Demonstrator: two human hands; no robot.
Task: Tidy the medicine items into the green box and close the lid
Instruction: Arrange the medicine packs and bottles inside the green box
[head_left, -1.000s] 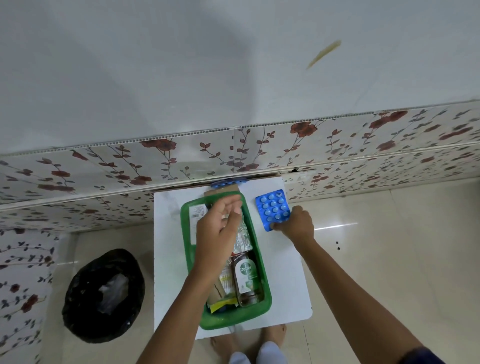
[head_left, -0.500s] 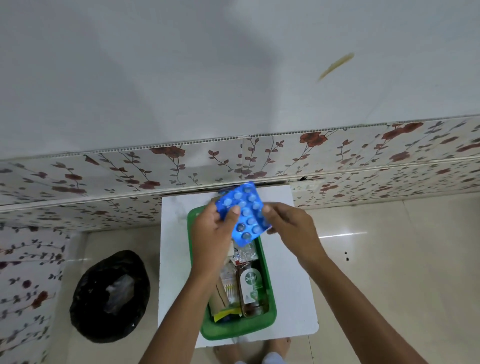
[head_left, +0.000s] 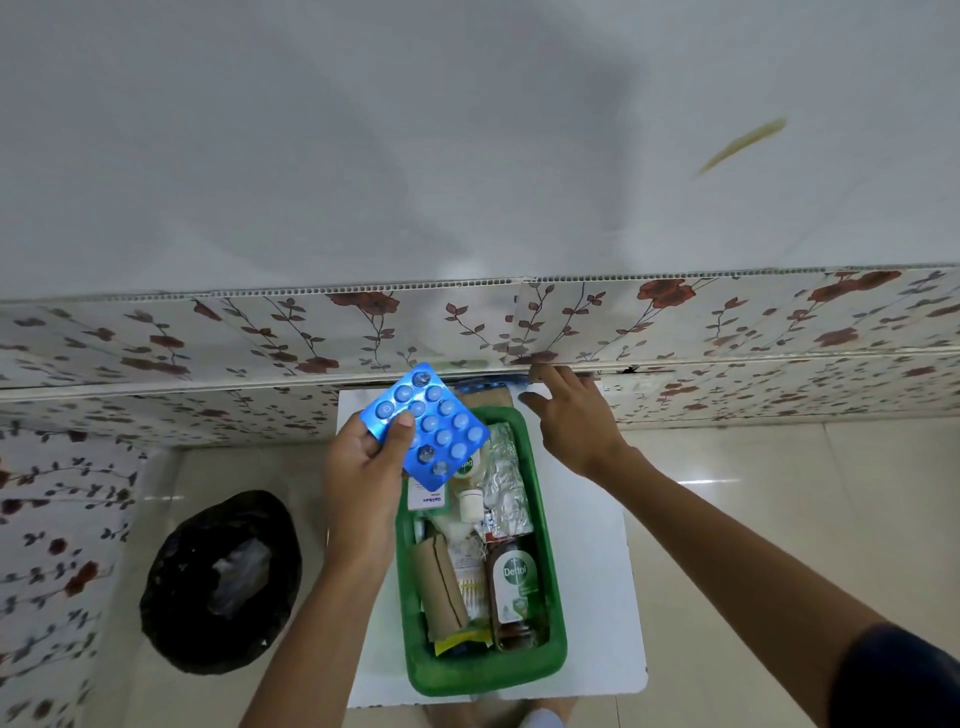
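A green box (head_left: 555, 582) stands open on a small white table (head_left: 597, 571). Inside it lie a Dettol bottle (head_left: 511, 587), a brown roll (head_left: 439, 587), a foil strip (head_left: 506, 483) and a small white bottle (head_left: 470, 501). My left hand (head_left: 366, 467) grips a blue blister pack (head_left: 431, 428) by its left edge, above the box's far left corner. My right hand (head_left: 574, 415) hovers open beyond the box's far right corner, fingers spread toward a brown item with a blue end (head_left: 485, 395) at the table's far edge.
A floral-patterned wall panel (head_left: 727, 332) runs directly behind the table. A black bin with a liner (head_left: 223, 582) stands on the tiled floor to the left. My feet show below the table's near edge.
My right hand picked the blister pack off the table and passed it to my left hand. It has now let go and moved to the far right.
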